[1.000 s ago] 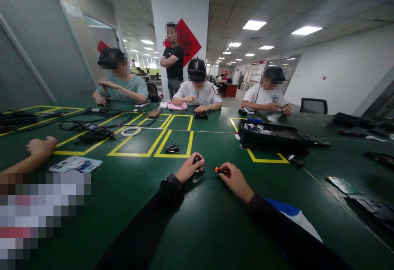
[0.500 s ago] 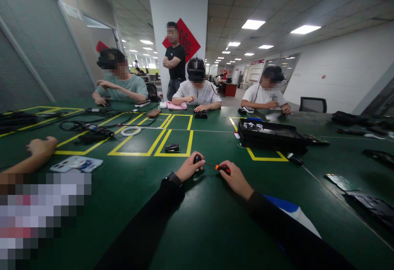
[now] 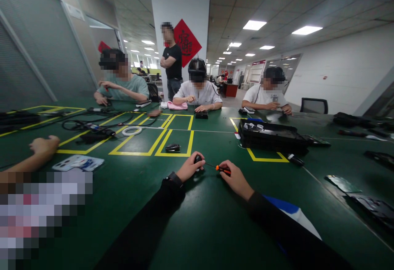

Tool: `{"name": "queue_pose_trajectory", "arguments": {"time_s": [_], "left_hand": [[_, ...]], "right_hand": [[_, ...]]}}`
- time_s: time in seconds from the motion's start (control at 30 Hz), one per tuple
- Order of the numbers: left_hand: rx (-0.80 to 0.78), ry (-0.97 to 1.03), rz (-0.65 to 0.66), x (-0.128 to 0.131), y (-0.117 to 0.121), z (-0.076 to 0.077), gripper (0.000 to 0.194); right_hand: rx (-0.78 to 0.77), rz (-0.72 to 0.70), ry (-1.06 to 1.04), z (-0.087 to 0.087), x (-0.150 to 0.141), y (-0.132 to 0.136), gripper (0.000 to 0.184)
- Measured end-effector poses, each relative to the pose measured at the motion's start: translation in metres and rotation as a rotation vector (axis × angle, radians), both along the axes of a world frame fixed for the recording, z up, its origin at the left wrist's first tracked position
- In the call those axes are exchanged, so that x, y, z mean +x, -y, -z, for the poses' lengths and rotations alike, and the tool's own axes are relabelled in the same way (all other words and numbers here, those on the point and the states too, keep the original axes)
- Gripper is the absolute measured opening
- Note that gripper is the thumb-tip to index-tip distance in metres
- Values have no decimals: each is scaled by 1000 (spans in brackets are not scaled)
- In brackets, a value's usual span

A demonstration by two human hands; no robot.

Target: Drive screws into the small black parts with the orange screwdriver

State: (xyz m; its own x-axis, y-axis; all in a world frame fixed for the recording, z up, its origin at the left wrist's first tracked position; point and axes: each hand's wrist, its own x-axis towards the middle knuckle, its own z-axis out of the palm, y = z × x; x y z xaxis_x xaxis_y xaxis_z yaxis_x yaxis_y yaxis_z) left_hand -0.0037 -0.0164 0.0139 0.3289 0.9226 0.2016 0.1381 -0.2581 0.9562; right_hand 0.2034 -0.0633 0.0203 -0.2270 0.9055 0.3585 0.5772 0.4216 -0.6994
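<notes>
My left hand (image 3: pixel 187 168) has its fingers closed around a small rounded black part (image 3: pixel 197 159), held just above the green table (image 3: pixel 197 220). Its exact kind is hard to make out. In my right hand (image 3: pixel 236 179) is a screwdriver (image 3: pixel 219 168) with an orange and black handle. The thin shaft points left, its tip at or very near the black part; whether they touch I cannot tell. Beyond my left hand, another small black piece (image 3: pixel 172 148) lies inside a yellow tape rectangle.
A black tray (image 3: pixel 271 134) with small parts stands at the right. A phone (image 3: pixel 78 163) and a neighbour's hand (image 3: pixel 44 145) are at the left, near cables and a white coil (image 3: pixel 131 131). A blue and white cloth (image 3: pixel 292 210) lies by my right forearm. Several people sit opposite.
Both hands keep the same hold, the screwdriver still pointing at the black part. The view has shifted very slightly. The standing person at the back has moved a little left.
</notes>
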Motion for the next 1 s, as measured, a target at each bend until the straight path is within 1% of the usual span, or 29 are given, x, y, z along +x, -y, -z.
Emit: {"name": "queue_pose_trajectory", "arguments": {"time_s": [0.17,0.4,0.5,0.63,0.73,0.9,1.0], "left_hand": [[9,5,3,0,0,1,26],[-9,34,1,-1,-7,7,25],[-13,31,-7,0,-7,7,24],[6,43,3,0,-7,6,24],[3,38,-5,-1,-6,6,24],[-4,38,20,-1,-5,5,23],[-2,50,25,-1,-5,4,22]], "right_hand": [[-18,16,-26,1,0,-1,20],[18,31,-19,1,0,-2,25],[14,50,48,2,1,-4,19],[47,43,98,3,2,-5,15],[38,47,73,3,1,-4,15],[-32,11,-9,3,2,-3,21],[-38,-7,-61,1,2,-2,25]]}}
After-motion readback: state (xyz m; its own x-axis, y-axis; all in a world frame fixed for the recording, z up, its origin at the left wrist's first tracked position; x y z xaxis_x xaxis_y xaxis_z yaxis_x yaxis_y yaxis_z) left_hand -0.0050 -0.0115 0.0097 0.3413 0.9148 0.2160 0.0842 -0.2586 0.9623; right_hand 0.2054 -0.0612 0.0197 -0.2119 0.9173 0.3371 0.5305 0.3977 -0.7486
